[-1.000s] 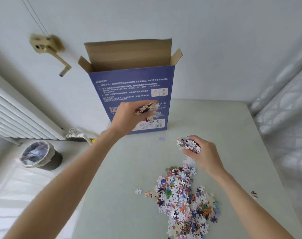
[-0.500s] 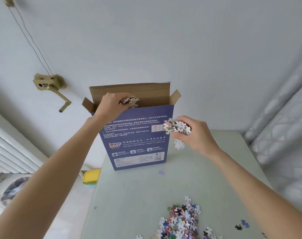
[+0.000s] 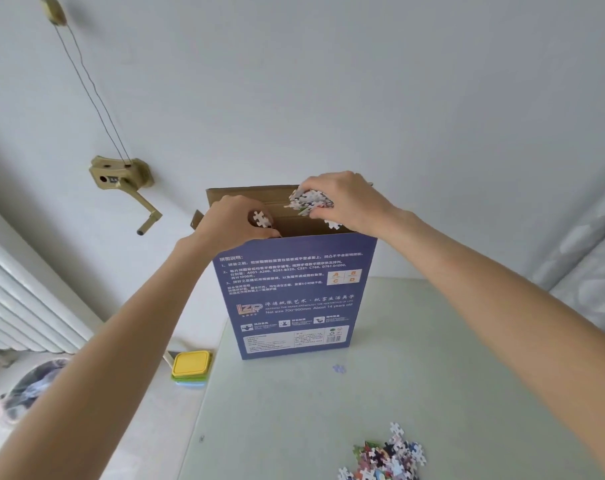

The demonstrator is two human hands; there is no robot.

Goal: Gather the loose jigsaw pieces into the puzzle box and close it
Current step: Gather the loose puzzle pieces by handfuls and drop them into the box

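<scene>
Puzzle box (image 3: 294, 292): a tall blue carton standing upright at the far edge of the table (image 3: 432, 375), centre of the frame; its top is open, with the brown cardboard flaps raised behind the two hands.
Left hand (image 3: 235, 223): over the left side of the box mouth, fingers curled downward; a single white jigsaw piece (image 3: 259, 218) shows in the curl of the fingers, held at the opening.
Right hand (image 3: 346, 199): over the right side of the box mouth, fingers curled round a handful of pieces (image 3: 309, 200), mostly white backs with some colour; a piece or two shows below the palm, just above the box's front edge.
Loose jigsaw pieces (image 3: 387, 455): a multicoloured heap on the table at the lower right of the frame, well apart from the box and cut off by the bottom edge.
Stray piece (image 3: 339, 368): one pale purple piece lies alone on the table, near the box's lower right corner.
Yellow-lidded container (image 3: 191, 365): stacked on green and blue ones, left of the table's edge, lower left of the box.
Radiator (image 3: 24, 306): white, ribbed, along the left edge of the frame.
Wall crank (image 3: 124, 181): a brass-coloured winder with a handle, fixed to the wall at the upper left, two thin cords running up from it.
Curtain (image 3: 585, 265): pale patterned fabric at the right edge.
</scene>
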